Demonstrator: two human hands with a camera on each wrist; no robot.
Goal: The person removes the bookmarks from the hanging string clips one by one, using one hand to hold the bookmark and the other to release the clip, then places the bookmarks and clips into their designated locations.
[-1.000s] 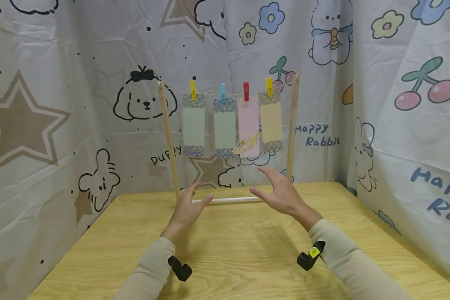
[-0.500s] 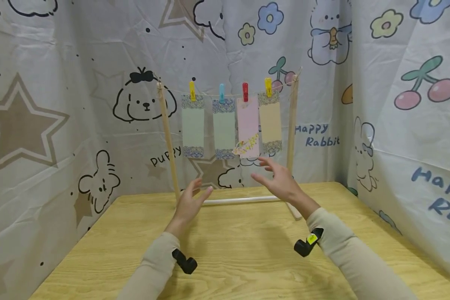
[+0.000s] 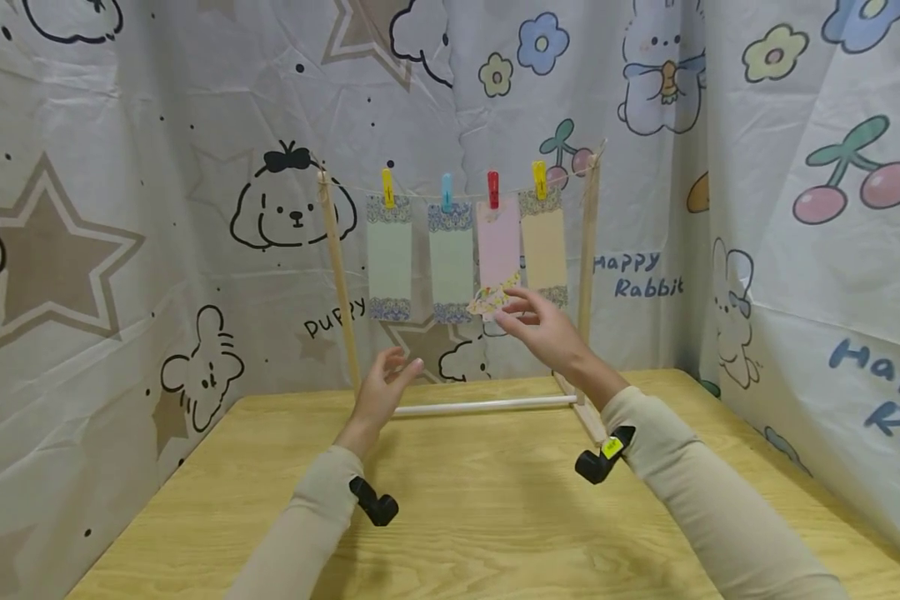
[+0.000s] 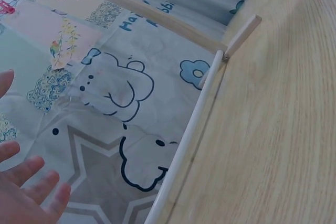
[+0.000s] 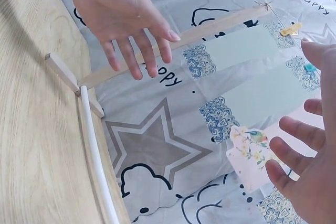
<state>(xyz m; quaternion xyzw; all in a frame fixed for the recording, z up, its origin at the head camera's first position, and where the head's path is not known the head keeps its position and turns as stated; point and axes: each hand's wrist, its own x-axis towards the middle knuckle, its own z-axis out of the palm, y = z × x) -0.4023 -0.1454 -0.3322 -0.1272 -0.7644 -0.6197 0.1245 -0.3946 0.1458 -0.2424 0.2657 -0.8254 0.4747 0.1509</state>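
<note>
Four clips would exceed plain counting, so several paper cards hang from a string by small clothespins. A green card (image 3: 389, 260) is at the left under a yellow clothespin (image 3: 387, 188), and another green card (image 3: 451, 258) hangs under a blue clothespin (image 3: 447, 192). The pink card (image 3: 498, 242) has a red clothespin (image 3: 492, 190); a cream card (image 3: 544, 246) has a yellow one. My right hand (image 3: 543, 333), fingers loosely bent, is in front of the pink card's lower part; contact cannot be told. My left hand (image 3: 381, 392) hovers empty near the left post, fingers apart.
Wooden posts (image 3: 589, 242) on both sides carry the string. A white rod (image 3: 487, 406) joins them low down, above the wooden table (image 3: 450, 500). Printed curtain (image 3: 270, 108) surrounds the back and sides. Each sleeve bears a black wrist camera (image 3: 600, 458).
My right hand has risen from near the white rod to the pink card's lower edge. My left hand has moved up slightly. The cards hang as before.
</note>
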